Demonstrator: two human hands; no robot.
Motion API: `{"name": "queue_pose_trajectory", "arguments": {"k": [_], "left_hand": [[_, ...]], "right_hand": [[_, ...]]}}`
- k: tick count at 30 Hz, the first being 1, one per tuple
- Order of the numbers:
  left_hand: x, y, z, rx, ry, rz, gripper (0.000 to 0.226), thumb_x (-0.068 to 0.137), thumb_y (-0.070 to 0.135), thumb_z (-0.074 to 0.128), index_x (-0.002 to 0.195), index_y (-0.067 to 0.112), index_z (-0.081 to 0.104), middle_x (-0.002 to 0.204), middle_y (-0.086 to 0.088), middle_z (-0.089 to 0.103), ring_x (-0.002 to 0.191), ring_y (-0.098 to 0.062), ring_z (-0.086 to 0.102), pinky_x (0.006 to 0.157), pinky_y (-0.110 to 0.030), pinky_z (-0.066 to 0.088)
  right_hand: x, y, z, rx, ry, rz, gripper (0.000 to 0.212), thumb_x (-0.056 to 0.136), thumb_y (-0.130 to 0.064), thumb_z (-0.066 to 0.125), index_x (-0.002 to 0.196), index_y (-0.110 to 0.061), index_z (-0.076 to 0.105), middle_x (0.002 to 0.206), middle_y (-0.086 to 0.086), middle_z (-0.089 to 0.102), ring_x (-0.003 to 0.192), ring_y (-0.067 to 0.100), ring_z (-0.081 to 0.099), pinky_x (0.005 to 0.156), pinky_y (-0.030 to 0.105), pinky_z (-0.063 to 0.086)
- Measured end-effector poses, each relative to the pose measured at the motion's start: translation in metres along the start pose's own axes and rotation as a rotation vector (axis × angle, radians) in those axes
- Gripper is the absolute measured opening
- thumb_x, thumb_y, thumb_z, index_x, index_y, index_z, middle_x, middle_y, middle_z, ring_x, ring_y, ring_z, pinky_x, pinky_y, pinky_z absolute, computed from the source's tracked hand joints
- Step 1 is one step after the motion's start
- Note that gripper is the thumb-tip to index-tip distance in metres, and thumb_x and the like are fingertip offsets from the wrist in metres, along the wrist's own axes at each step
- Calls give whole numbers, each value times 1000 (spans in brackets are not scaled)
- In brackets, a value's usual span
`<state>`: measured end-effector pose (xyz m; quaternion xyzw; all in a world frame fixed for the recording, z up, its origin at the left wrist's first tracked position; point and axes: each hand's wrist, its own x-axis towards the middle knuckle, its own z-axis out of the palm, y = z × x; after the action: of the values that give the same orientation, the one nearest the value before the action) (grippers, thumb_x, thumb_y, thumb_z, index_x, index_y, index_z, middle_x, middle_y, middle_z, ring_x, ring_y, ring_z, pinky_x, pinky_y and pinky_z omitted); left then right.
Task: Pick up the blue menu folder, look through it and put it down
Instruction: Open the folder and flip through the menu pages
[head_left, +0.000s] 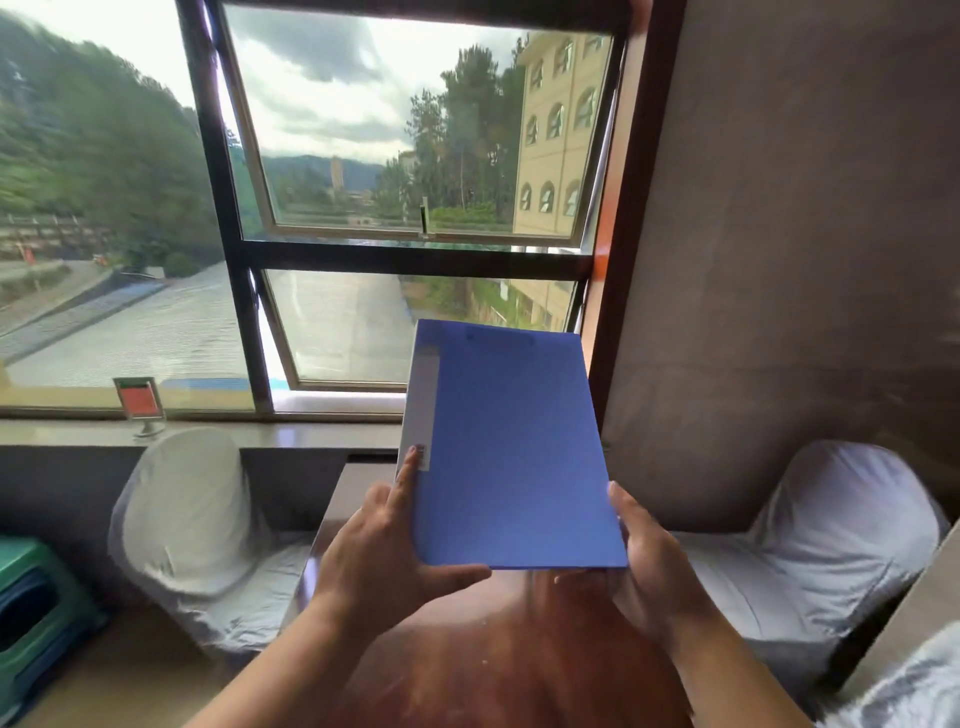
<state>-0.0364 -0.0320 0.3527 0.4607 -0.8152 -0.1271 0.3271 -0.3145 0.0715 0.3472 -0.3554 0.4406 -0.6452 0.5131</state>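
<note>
The blue menu folder (511, 447) is closed and held up in the air above a dark wooden table (498, 654), its cover facing me and its pale spine label on the left. My left hand (384, 545) grips the lower left corner, with the thumb under the bottom edge and fingers along the spine. My right hand (649, 561) holds the lower right edge, fingers mostly hidden behind the folder.
A white-covered chair (192, 519) stands left of the table and another (831, 540) to the right. A small red sign stand (139, 402) sits on the window sill. Stacked green and blue plastic stools (31, 613) are at far left. A large window fills the background.
</note>
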Motion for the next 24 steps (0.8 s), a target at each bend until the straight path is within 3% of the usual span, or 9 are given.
{"name": "queue_pose_trajectory", "arguments": {"k": [3, 5, 7, 10, 11, 13, 17, 21, 24], "left_hand": [[-5, 5, -4, 20, 69, 58, 144, 50, 105, 55, 169, 38, 6, 129, -1, 61, 113, -34, 68, 84, -47, 59], [-6, 6, -7, 22, 90, 99, 133, 61, 97, 55, 169, 32, 12, 132, -5, 64, 114, -36, 67, 86, -47, 58], [-6, 4, -12, 3, 151, 155, 113, 78, 92, 41, 164, 20, 35, 136, -12, 70, 116, -40, 69, 87, -48, 59], [-6, 4, -17, -35, 281, 129, 85, 101, 72, 18, 116, 13, 78, 97, -16, 82, 84, -43, 76, 67, -45, 58], [-5, 5, -17, -84, 289, 62, 79, 104, 67, 17, 93, 15, 75, 78, -13, 79, 71, -40, 74, 61, -45, 56], [-2, 5, -15, -309, 249, -172, 60, 107, 58, 31, 74, 19, 62, 59, -8, 72, 53, -21, 72, 62, -46, 55], [3, -8, -6, -668, 213, -405, 29, 109, 30, 52, 88, 20, 70, 71, 4, 81, 48, -19, 72, 70, -48, 63], [2, -19, 1, -694, 201, -442, 37, 109, 30, 53, 80, 18, 74, 72, -1, 82, 46, -24, 70, 72, -53, 65], [0, -21, -1, -663, 177, -471, 50, 106, 43, 52, 69, 18, 73, 65, -3, 79, 44, -24, 68, 68, -51, 62]], "right_hand": [[-2, -5, -5, 65, -30, 40, 56, 105, -60, 42, 137, -22, 69, 126, 18, 78, 104, 43, 77, 68, 51, 65], [-1, -7, -2, 8, -65, 9, 38, 104, -42, 55, 134, -25, 70, 117, 16, 80, 90, 42, 80, 56, 46, 67], [1, -7, 2, -14, -28, -40, 28, 96, -25, 71, 124, -25, 74, 101, 17, 81, 67, 37, 79, 43, 42, 64], [4, -10, 1, -4, 80, -104, 33, 88, -22, 71, 121, -16, 71, 94, 17, 80, 59, 28, 76, 38, 38, 62], [4, -11, 0, 14, 108, -118, 33, 91, -22, 68, 122, -15, 69, 95, 17, 80, 60, 27, 76, 38, 37, 62], [2, -11, -4, 49, 140, -143, 28, 95, -21, 63, 122, -14, 67, 92, 14, 81, 61, 26, 76, 36, 36, 60], [-1, -14, -13, 89, 185, -158, 20, 101, -19, 61, 116, -21, 74, 95, 10, 83, 65, 23, 77, 37, 35, 59], [-1, -20, -13, 131, 176, -108, 24, 96, -22, 63, 117, -19, 76, 109, 17, 82, 80, 31, 81, 39, 39, 62], [-2, -20, -10, 168, 167, -107, 29, 93, -21, 64, 120, -16, 71, 105, 17, 82, 79, 34, 80, 38, 42, 62]]}}
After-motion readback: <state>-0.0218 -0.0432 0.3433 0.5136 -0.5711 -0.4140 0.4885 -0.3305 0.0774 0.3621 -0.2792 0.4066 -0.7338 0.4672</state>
